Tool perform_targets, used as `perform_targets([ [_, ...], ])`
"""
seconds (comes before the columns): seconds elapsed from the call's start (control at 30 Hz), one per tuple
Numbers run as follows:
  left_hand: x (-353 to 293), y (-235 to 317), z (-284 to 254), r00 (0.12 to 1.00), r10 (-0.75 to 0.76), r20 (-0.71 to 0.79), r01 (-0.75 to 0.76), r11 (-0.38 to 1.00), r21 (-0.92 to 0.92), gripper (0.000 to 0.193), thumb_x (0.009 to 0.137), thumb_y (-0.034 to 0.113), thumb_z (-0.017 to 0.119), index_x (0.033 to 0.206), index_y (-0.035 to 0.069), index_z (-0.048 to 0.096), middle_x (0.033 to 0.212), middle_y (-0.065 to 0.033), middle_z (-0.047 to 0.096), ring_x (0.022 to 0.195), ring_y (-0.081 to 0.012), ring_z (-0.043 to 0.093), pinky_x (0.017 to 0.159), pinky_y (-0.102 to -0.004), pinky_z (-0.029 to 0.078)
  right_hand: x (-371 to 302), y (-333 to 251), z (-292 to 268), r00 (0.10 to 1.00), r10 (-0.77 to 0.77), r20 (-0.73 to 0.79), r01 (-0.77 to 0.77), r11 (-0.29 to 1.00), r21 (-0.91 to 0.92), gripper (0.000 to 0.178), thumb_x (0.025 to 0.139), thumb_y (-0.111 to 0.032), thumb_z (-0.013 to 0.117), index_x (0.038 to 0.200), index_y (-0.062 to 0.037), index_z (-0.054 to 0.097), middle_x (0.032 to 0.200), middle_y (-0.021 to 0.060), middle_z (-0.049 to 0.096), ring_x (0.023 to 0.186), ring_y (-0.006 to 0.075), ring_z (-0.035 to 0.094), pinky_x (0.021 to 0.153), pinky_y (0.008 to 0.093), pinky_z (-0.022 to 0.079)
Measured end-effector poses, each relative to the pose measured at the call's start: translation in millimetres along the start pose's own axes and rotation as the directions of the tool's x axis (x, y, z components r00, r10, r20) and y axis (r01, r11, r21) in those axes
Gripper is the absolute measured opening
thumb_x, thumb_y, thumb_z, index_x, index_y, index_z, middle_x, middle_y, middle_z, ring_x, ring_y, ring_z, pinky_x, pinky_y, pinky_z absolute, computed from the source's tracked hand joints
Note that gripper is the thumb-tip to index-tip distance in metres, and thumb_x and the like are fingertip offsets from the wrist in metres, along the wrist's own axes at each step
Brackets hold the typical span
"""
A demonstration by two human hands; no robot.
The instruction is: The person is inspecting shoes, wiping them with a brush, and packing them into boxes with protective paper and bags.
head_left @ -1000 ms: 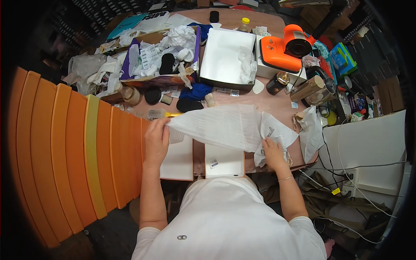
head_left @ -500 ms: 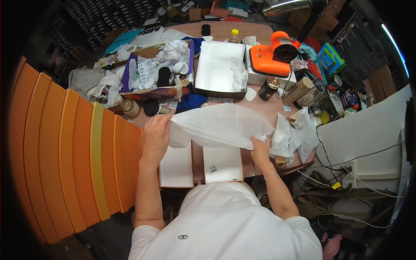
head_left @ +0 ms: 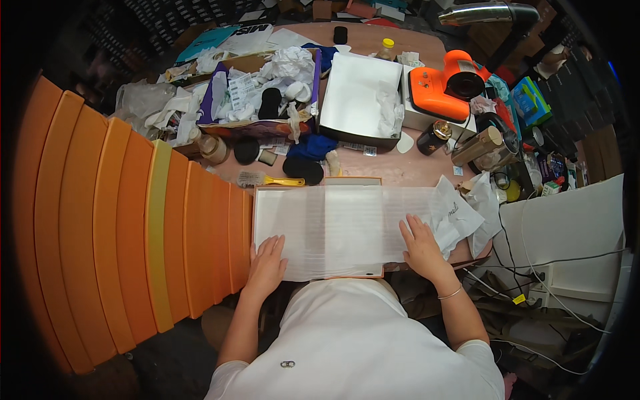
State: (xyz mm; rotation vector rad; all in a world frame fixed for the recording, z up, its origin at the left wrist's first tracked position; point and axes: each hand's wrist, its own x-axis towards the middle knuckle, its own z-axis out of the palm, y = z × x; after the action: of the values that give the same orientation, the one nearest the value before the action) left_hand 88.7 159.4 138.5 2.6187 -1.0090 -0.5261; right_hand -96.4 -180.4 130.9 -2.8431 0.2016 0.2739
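Note:
A thin, see-through white foam sheet (head_left: 303,230) lies spread over an open shallow box (head_left: 353,193) with orange edges and a white inside, at the table's near edge. My left hand (head_left: 268,268) rests on the sheet's near left corner, fingers stretched out. At the sheet's right side my right hand (head_left: 424,250) lies with its fingers spread, nothing in its grip. Just beyond the sheet are a yellow-handled brush (head_left: 270,180) and a black oval pad (head_left: 303,170). Beside my right hand lie crumpled white bags (head_left: 457,213).
Stacked orange boxes (head_left: 133,233) rise close on the left. At the back stand a purple carton (head_left: 257,127) of crumpled paper, an open white-lined box (head_left: 360,97) and an orange machine (head_left: 440,93). A dark jar (head_left: 434,137) and cables (head_left: 527,260) are on the right.
The foam sheet came down from the air onto the box and flattened out. Both hands let go of its corners and moved lower and outward. The view shifted slightly.

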Motion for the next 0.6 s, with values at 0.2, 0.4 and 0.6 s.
perform_targets([
  [0.2,42.7,77.3,53.5,0.976,0.218,0.010,-0.207,0.941,-0.268,0.054,0.090,0.016,0.055,0.134,-0.008,0.036,0.141,-0.0292,0.033,0.132,-0.0421,0.031,0.110,-0.0483,0.024,75.6,-74.5,63.4,0.966,-0.109,0.234,0.118,0.993,-0.025,0.092,0.070,-0.035,0.077,0.146,-0.0131,0.029,0.151,0.0244,0.019,0.139,0.0442,0.017,0.106,0.0641,0.018],
  [0.4,60.9,51.2,124.5,0.988,-0.035,-0.149,-0.054,0.833,-0.551,0.072,0.087,0.017,0.060,0.143,-0.006,0.021,0.147,-0.0296,0.021,0.137,-0.0433,0.022,0.112,-0.0448,0.022,96.1,-72.9,146.3,0.989,-0.093,0.113,0.069,0.978,0.199,0.104,0.062,-0.044,0.081,0.147,-0.0184,0.026,0.154,0.0226,0.010,0.141,0.0443,0.005,0.107,0.0662,0.011],
  [0.6,100.5,16.0,162.7,0.984,-0.172,-0.036,0.126,0.834,-0.537,0.039,0.084,0.010,0.055,0.119,-0.005,0.051,0.109,-0.0286,0.058,0.102,-0.0428,0.056,0.090,-0.0441,0.043,73.2,-70.7,56.5,0.995,0.009,-0.094,0.012,0.976,0.219,0.084,0.080,-0.036,0.069,0.142,0.0026,0.027,0.145,0.0299,0.027,0.137,0.0445,0.022,0.111,0.0524,0.021],
])
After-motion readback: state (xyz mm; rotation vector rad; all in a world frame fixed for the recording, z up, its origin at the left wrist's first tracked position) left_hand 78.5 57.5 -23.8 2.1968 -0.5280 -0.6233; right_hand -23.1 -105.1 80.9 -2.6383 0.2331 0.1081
